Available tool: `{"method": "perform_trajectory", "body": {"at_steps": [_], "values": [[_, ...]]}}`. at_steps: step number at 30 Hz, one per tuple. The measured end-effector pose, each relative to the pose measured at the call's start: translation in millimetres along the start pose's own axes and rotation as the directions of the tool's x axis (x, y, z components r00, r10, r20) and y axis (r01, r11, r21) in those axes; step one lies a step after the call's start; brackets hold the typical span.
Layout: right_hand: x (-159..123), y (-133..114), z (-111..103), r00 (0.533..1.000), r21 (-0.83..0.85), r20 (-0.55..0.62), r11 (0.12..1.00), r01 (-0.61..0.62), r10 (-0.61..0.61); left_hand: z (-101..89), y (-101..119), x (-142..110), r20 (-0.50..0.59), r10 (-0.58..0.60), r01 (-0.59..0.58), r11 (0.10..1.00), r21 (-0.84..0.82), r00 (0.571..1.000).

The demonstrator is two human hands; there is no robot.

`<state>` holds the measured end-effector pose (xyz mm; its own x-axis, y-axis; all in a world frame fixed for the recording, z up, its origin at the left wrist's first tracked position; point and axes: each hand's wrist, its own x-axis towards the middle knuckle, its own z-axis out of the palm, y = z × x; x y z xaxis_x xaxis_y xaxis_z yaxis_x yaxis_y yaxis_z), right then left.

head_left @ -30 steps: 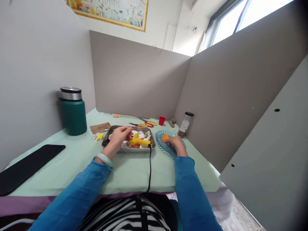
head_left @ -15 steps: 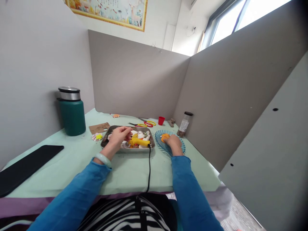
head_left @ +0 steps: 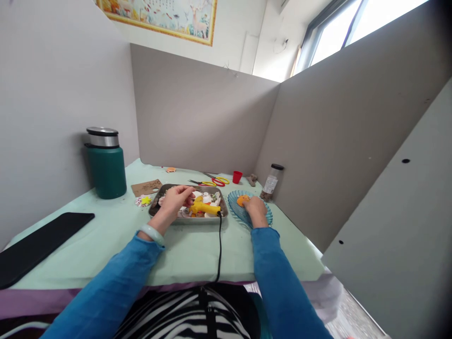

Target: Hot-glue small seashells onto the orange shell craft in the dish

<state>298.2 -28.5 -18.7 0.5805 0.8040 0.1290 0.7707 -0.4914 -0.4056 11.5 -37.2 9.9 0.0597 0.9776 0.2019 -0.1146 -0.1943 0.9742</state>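
Leftward by a little, the person's right hand had shifted over the blue plate since the earliest head view, while the left hand had stayed above the metal tray.

In the head view, the orange piece lay at the blue plate, partly covered by the right hand, whose fingers reached it; whether they pinched it could not be told, as the hand hid their tips. The left hand had its thumb and forefinger pressed together at the tips; whether anything small sat between them was unclear. Beneath and beside it, white shells and a yellow tool were in the metal tray, and the tool's black cord ran over the near rim toward the person. Scissors and a red cup stood behind, a dark-lidded jar beyond the plate, and a green bottle well to the left.
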Motion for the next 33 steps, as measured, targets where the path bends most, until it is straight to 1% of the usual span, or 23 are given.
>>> {"method": "perform_trajectory", "body": {"at_steps": [3, 7, 15, 20, 24, 25, 26, 28, 29, 31, 32, 33], "values": [[-1, -2, 0, 1.0, -0.019, 0.01, 1.0, -0.013, 0.014, -0.3, -1, 0, 0.007, 0.003, -0.003, 1.0, 0.006, 1.0], [-3, -5, 4, 0.998, -0.018, 0.048, 0.999, 0.052, -0.051, -0.7, -1, 1, 0.003, 0.008, -0.008, 1.0, 0.01, 1.0], [-6, -8, 7, 0.991, -0.038, 0.055, 0.991, 0.126, -0.123, -0.6, 0, 1, -0.009, -0.001, 0.001, 1.0, 0.0, 1.0], [-21, -20, 4, 0.974, -0.037, 0.015, 0.973, 0.226, -0.226, -3.2, 0, 2, -0.019, 0.021, -0.022, 0.999, -0.04, 1.0], [-40, -37, 0, 0.941, -0.011, -0.072, 0.944, 0.331, -0.33, -7.1, 0, 4, -0.04, 0.042, -0.046, 0.995, -0.088, 0.998], [-45, -42, -1, 0.925, 0.004, -0.093, 0.929, 0.37, -0.368, -8.8, -1, 6, -0.055, 0.048, -0.052, 0.995, -0.083, 0.997], [-50, -47, -1, 0.897, 0.03, -0.111, 0.901, 0.433, -0.427, -10.9, -1, 7, -0.074, 0.053, -0.058, 0.996, -0.071, 0.996], [-59, -55, -1, 0.774, 0.133, -0.151, 0.764, 0.632, -0.615, -16.3, -2, 11, -0.127, 0.059, -0.063, 0.998, -0.03, 0.99], [-63, -58, 0, 0.728, 0.165, -0.14, 0.709, 0.686, -0.672, -19.5, -2, 13, -0.149, 0.06, -0.064, 0.998, -0.021, 0.987], [-68, -62, 1, 0.659, 0.178, -0.073, 0.641, 0.747, -0.748, -25.7, -3, 16, -0.171, 0.07, -0.075, 0.997, -0.024, 0.983], [-69, -63, 1, 0.634, 0.18, -0.013, 0.622, 0.762, -0.773, -28.4, -4, 18, -0.18, 0.077, -0.084, 0.996, -0.03, 0.981], [-70, -64, 1, 0.614, 0.194, 0.021, 0.606, 0.772, -0.789, -30.5, -4, 19, -0.194, 0.079, -0.087, 0.996, -0.032, 0.978]]}}
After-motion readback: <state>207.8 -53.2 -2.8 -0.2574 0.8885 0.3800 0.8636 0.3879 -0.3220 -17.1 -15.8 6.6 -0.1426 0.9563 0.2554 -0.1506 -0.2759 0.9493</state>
